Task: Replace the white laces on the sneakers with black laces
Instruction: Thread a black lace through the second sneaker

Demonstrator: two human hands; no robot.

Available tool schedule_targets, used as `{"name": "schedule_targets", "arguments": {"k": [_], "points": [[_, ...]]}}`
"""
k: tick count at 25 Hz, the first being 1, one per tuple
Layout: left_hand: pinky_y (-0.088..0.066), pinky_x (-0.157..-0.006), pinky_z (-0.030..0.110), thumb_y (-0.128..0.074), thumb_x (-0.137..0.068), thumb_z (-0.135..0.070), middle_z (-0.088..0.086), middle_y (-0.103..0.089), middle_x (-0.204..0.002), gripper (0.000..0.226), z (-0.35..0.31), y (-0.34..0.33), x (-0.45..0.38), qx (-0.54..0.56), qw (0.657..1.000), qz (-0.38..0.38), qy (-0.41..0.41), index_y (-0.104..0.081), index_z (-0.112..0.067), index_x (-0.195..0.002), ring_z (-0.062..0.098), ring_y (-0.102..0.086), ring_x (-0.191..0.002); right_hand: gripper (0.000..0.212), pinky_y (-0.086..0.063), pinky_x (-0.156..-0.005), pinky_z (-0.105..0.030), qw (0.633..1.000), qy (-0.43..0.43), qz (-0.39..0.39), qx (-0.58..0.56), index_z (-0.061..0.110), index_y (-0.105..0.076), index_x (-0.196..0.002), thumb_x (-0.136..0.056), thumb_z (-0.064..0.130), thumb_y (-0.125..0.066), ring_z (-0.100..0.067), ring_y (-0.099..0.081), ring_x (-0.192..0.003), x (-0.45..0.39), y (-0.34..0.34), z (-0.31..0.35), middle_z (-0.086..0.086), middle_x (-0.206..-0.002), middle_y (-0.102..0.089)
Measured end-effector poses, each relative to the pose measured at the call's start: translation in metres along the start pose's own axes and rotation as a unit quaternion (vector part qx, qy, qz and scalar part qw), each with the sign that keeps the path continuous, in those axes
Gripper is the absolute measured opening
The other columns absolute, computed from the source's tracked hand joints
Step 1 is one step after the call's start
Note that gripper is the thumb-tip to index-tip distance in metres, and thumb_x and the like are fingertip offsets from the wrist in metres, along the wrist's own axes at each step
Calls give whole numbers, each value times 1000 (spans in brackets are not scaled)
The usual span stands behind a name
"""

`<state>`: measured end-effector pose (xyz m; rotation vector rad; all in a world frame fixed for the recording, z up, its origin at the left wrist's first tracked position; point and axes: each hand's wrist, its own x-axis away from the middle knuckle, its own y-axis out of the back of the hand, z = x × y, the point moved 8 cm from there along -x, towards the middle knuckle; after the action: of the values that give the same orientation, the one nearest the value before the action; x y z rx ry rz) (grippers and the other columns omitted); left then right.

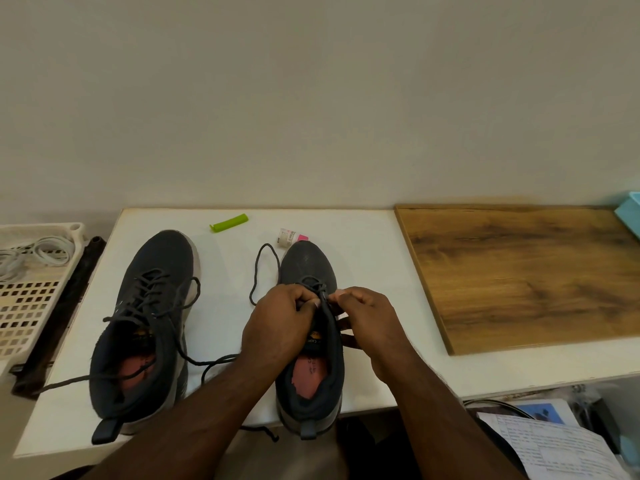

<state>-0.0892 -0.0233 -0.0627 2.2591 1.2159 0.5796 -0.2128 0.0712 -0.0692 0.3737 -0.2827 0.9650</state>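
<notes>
Two dark grey sneakers stand on the white table [363,237], toes pointing away from me. The left sneaker [145,327] is threaded with a black lace whose loose ends trail over the table. Both hands work at the eyelets of the right sneaker [310,362]. My left hand [278,323] pinches the black lace [265,271] at the tongue. My right hand [367,317] pinches the lace from the other side. One loose loop of that lace lies on the table beyond my left hand. White laces [38,252] lie coiled in a basket at the far left.
A cream slotted basket [31,306] sits left of the table beside a dark bar [59,317]. A green clip [229,222] and a small white-and-pink tube [290,236] lie near the wall. A wooden board [526,275] covers the table's right end. Papers [554,445] lie lower right.
</notes>
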Motion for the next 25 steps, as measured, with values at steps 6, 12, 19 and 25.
{"name": "schedule_targets", "arguments": {"k": [6, 12, 19, 25], "points": [[-41, -71, 9, -59, -97, -21, -13, -70, -93, 17, -8, 3, 1, 17, 999, 29, -21, -74, -28, -99, 2, -63, -84, 8, -64, -68, -39, 993, 77, -41, 79, 25, -74, -93, -94, 22, -68, -19, -71, -81, -3, 4, 5, 5, -87, -70], [-46, -76, 13, -67, -90, -22, -17, -68, -99, 18, -3, 5, 1, 39, 998, 49, 2, -67, -31, -105, 1, -64, -91, 17, -62, -69, -42, 974, 136, -88, 159, 30, -54, -88, -100, 19, -51, -17, -66, -76, 0, 5, 15, 4, -85, -65], [-44, -81, 7, -74, -81, -23, -11, -57, -104, 28, -14, 20, 6, 43, 995, 15, -86, -64, -38, -102, -4, -56, -97, 10, -61, -77, -45, 988, 113, -49, 94, 33, -72, -95, -92, 24, -69, -14, -70, -87, -6, 4, 10, 9, -91, -72], [-38, -74, 15, -72, -84, -43, -20, -56, -94, 23, -26, 19, 23, -43, 984, 101, -137, -68, -42, -107, -4, -53, -88, 16, -60, -77, -42, 976, 170, -113, 82, 33, -67, -88, -96, 21, -62, -11, -68, -85, -1, 11, 24, 12, -86, -70]]}}
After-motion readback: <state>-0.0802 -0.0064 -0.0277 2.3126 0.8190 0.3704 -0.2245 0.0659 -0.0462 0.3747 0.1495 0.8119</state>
